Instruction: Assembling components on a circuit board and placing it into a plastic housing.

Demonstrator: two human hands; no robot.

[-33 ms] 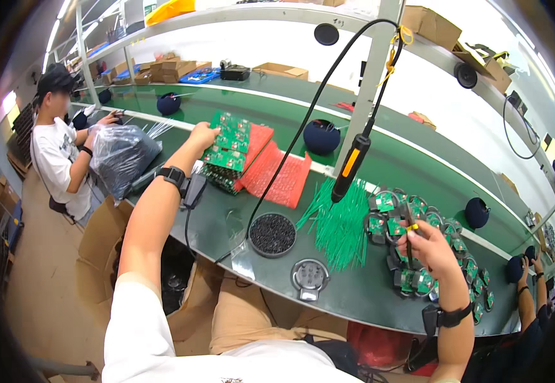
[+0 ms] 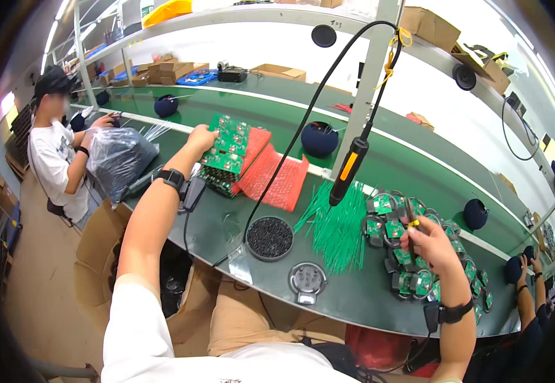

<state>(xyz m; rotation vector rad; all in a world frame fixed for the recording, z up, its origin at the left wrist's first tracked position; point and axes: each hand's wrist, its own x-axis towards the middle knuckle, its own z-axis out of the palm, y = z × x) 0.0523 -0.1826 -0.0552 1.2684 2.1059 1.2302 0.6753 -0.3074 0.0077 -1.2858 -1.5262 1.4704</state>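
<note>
My left hand (image 2: pixel 203 138) is closed on the left edge of a green circuit board panel (image 2: pixel 231 137), made of several small boards. The panel tilts up over a stack of like panels (image 2: pixel 218 183). In my right hand (image 2: pixel 432 246) is a slim dark hand tool with a yellow band (image 2: pixel 413 223); its exact kind is hard to make out. That hand hovers over a cluster of round dark housings with small green boards (image 2: pixel 404 281). Near the table's front edge lies a single round grey-black housing (image 2: pixel 307 279).
A dish of small black parts (image 2: pixel 270 239), green cable ties (image 2: pixel 339 239) and red bubble wrap (image 2: pixel 280 179) lie between my hands. An electric screwdriver (image 2: pixel 349 169) hangs above. Navy round objects (image 2: pixel 319 138) sit on the green belt. A co-worker (image 2: pixel 57 140) handles a bag at left; another's hands (image 2: pixel 526 268) show at right.
The circuit board panel in my left hand has shifted its tilt slightly and covers more of the stack. My right hand is nearly where it was, still with the tool.
</note>
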